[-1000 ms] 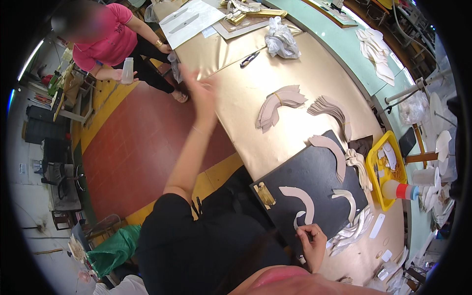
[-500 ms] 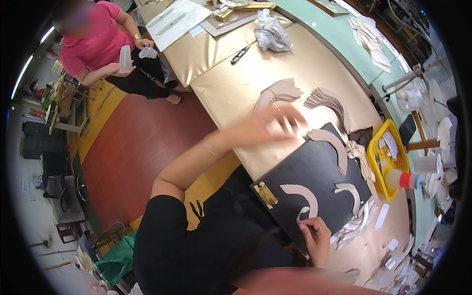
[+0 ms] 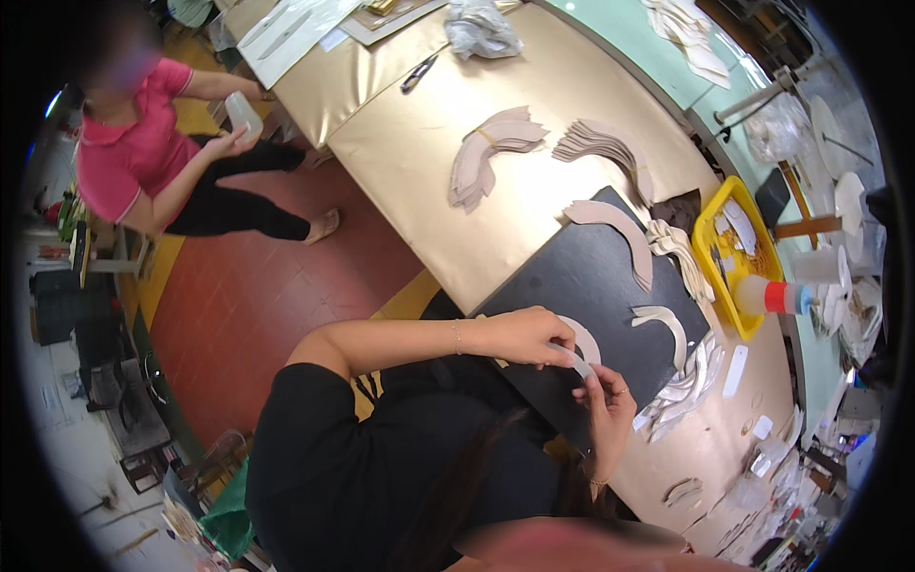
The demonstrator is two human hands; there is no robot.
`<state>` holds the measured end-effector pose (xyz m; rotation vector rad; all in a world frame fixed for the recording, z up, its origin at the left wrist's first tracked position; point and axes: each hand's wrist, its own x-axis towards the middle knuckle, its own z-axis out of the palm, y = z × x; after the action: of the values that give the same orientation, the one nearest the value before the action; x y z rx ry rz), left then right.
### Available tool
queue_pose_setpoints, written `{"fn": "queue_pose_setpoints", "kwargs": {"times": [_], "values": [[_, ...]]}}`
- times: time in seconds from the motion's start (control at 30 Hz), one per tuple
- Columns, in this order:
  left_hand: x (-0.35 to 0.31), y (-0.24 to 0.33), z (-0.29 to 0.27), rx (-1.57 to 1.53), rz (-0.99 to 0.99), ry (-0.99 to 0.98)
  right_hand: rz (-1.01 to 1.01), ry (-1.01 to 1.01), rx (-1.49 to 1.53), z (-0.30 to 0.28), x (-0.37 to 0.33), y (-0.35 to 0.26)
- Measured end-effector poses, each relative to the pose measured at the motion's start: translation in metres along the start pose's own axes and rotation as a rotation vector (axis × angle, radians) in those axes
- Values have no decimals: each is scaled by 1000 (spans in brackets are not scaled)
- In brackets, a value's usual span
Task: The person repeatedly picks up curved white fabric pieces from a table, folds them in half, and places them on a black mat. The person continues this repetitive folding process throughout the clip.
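Both hands meet over the near part of a black board [image 3: 529,286]. My left hand [image 3: 534,337] pinches one end of a narrow white curved strip [image 3: 579,363]. The fingers of my right hand [image 3: 608,405] close on the strip's other end. Just beyond them a pinkish-beige curved piece [image 3: 583,336] lies on the board, partly covered by my left hand. Farther off, a larger beige curved piece [image 3: 624,235] rests at the board's far edge. A cream curved strip [image 3: 675,329] lies to its near right.
Beyond the board sit two stacks of beige curved pieces, one banded [image 3: 494,153], one fanned [image 3: 605,151]. At right are cream strip bundles [image 3: 679,255], a yellow basket [image 3: 710,272] and a bottle with a red band [image 3: 777,297]. A person in pink [image 3: 138,143] stands at left holding a translucent object.
My left hand has come back from above the far pieces to the white strip at my right hand. The view has shifted, and the person in pink has changed stance and reaches toward the table.
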<state>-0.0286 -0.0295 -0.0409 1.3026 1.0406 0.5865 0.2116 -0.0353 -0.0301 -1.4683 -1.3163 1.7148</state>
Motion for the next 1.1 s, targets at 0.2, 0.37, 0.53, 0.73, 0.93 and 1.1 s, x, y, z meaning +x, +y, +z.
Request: {"fn": "queue_pose_setpoints", "kwargs": {"times": [0.2,0.37,0.53,0.73,0.93,1.1], "values": [[5,8,-13,-38,-225,29,55,105,103,11,6,13],[10,4,-18,-101,-370,57,85,199,38,11,11,12],[12,-2,-16,-121,-429,88,48,240,-47,9,14,11],[18,0,-18,-62,-458,107,135,289,-99,8,21,6],[20,4,-22,14,-433,156,132,262,-192,15,29,-3],[22,3,-23,19,-467,167,131,251,-283,17,36,-5]]}}
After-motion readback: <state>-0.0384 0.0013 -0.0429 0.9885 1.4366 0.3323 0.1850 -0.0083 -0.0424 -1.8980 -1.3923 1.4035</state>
